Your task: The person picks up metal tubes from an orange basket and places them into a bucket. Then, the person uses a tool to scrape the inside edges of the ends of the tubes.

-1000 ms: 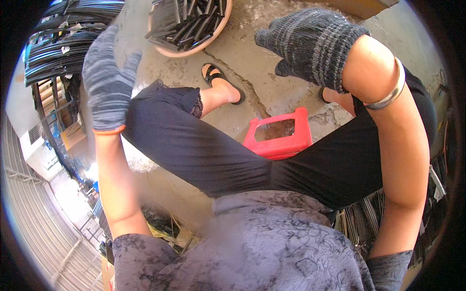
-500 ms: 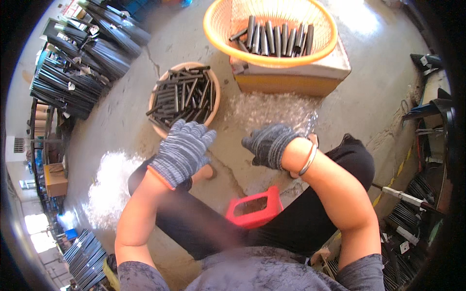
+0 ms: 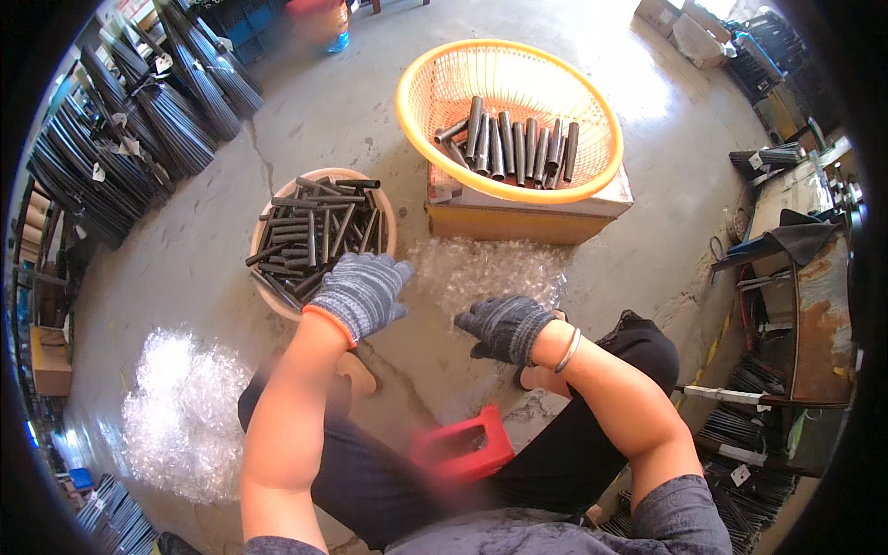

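My left hand (image 3: 359,294), in a grey striped knit glove with an orange cuff, hovers by the near right rim of a pale round basket (image 3: 390,222). Its fingers point right, the thumb apart from them, and nothing shows in it. Short black tubes (image 3: 305,231) fill that basket in a loose heap. My right hand (image 3: 507,328), also gloved, has its fingers stretched left and its thumb apart; I see nothing in it. Just beyond it lies crumpled clear plastic film (image 3: 490,273). A gap of floor separates the two hands.
An orange mesh basket (image 3: 606,176) with several black tapered tubes (image 3: 520,148) stands on a cardboard box (image 3: 518,225). A red plastic stool (image 3: 495,435) sits between my legs. More film (image 3: 185,416) lies left. Bundled rods (image 3: 190,111) stand far left; a rusty metal panel (image 3: 823,319) is right.
The view has tilted up, so baskets and stool sit differently in the picture. Both hands stay apart, and the left one now overlaps the pale basket's near right rim.
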The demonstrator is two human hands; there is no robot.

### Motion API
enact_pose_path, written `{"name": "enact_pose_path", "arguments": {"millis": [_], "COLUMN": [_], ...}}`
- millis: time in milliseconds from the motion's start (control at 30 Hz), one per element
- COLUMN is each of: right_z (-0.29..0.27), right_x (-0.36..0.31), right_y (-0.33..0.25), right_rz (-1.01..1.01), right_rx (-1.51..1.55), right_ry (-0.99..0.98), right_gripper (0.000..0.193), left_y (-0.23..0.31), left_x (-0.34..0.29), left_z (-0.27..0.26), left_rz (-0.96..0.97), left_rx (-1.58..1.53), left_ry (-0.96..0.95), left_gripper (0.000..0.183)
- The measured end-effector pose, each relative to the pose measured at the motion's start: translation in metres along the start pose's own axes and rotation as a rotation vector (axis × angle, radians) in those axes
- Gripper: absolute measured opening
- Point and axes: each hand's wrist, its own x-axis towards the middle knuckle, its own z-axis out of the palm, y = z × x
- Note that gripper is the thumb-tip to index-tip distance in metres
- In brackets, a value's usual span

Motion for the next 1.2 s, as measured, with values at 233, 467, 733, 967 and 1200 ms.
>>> {"name": "enact_pose_path", "arguments": {"millis": [233,467,733,967,1200], "right_z": [0.030,-0.023,-0.035,-0.037,-0.072], "right_x": [0.027,0.011,0.012,0.017,-0.025], "right_y": [0.035,0.121,0.150,0.152,0.118], "right_rz": [0.197,0.412,0.527,0.603,0.465], "right_rx": [1.363,2.379,2.208,2.205,1.576], "right_ry": [0.521,0.923,0.844,1.207,1.442], "right_gripper": [0.076,0.081,0.043,0.024,0.030], "left_y": [-0.002,-0.003,0.004,0.008,0.000], "left_x": [-0.015,-0.018,-0.007,0.008,0.015], "left_z": [-0.010,-0.018,-0.026,-0.047,-0.048], "left_rz": [0.076,0.072,0.054,-0.103,-0.288], "left_rx": [-0.070,-0.097,-0.077,-0.107,-0.574], "left_ry": [0.171,0.194,0.160,0.059,0.859], "left_gripper": [0.056,0.054,0.051,0.054,0.074]}}
